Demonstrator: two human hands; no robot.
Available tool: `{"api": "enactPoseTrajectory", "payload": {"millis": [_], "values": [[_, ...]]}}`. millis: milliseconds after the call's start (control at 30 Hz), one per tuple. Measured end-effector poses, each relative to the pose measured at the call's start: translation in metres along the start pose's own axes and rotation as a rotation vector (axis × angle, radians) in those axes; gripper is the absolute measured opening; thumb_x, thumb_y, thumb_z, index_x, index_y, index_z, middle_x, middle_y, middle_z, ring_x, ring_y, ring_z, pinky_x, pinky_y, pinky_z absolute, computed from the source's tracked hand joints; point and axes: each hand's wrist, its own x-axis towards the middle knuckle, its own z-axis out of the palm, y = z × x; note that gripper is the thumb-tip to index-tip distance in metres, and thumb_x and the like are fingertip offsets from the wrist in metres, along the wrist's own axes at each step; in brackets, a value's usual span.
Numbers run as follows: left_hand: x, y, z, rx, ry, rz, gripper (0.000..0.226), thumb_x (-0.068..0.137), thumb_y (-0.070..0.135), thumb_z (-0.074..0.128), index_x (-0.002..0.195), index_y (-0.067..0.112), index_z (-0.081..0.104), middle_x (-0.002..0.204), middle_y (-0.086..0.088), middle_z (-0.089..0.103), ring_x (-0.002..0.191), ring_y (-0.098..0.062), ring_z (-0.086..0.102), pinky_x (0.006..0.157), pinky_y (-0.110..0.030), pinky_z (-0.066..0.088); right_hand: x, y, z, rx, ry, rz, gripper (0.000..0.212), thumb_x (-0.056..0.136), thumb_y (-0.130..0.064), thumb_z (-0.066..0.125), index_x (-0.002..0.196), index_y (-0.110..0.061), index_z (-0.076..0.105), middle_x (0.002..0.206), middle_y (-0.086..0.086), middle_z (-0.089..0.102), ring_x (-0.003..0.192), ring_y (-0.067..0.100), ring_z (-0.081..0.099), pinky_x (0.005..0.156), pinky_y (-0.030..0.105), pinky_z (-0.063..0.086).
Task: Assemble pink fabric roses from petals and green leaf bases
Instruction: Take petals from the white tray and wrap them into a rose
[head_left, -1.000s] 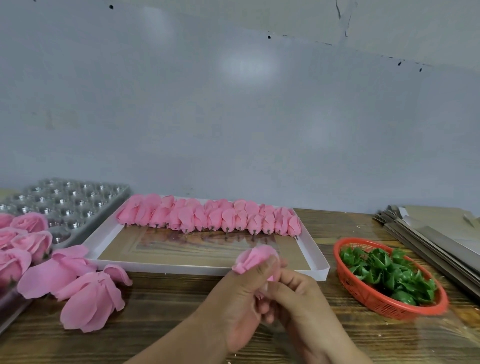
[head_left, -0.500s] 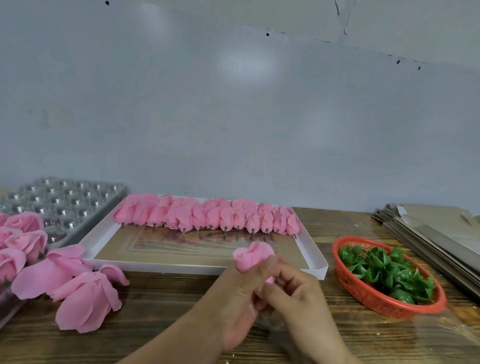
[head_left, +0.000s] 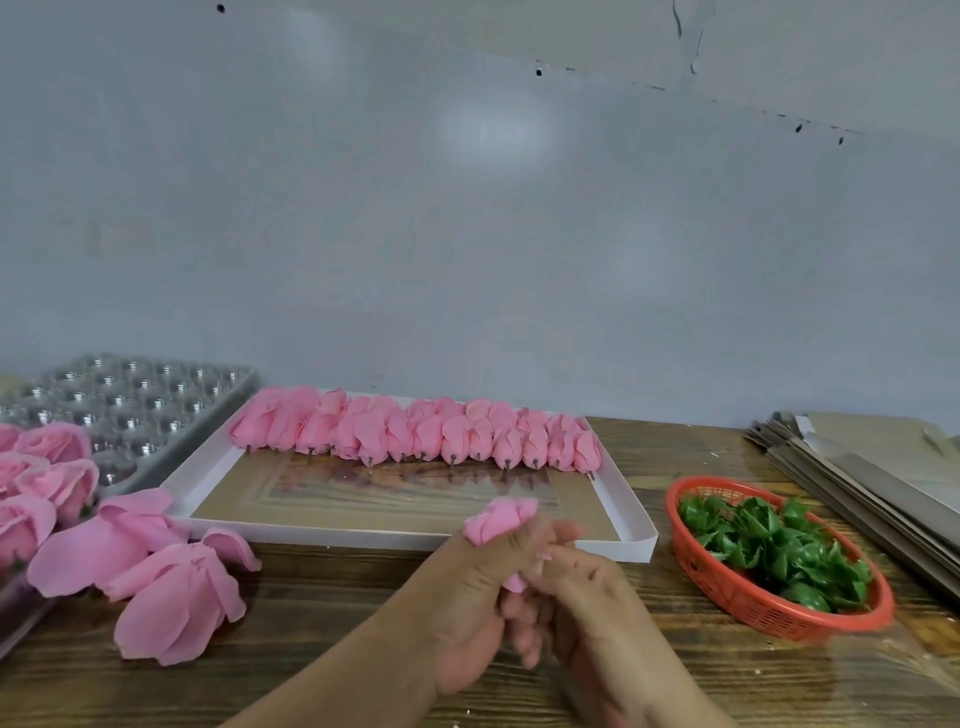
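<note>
My left hand grips a small pink rose bud from below, and the bud's top pokes out above the thumb. My right hand is curled against the bud's lower part, its fingertips pinching the petals. A row of pink petal buds with short stems lies along the far edge of a white shallow tray. A red basket of green leaf bases sits to the right. Loose opened pink petals lie on the table at left.
Finished pink roses sit at the far left in a clear blister tray with empty round cells. Flat grey cardboard sheets are stacked at the right. The wooden table ends at a grey wall.
Both hands stay together around the bud. The bud has sunk a little lower into my left hand and my right fingers have shifted on its base.
</note>
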Motion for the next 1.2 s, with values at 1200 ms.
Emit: {"api": "enactPoseTrajectory", "payload": {"millis": [1200], "values": [[0.003,-0.008,0.003,-0.112,0.081,0.011,0.035,0.064,0.031,0.074,0.087,0.005,0.074,0.079,-0.012,0.068,0.07,-0.021,0.067,0.065,-0.03,0.055,0.0,0.01,0.005,-0.529,0.308,-0.341,0.012,0.057,-0.028,0.071,0.059,-0.018,0.064,0.049,-0.001,0.052,0.046,0.008,0.042,0.045,0.024,0.038]]}}
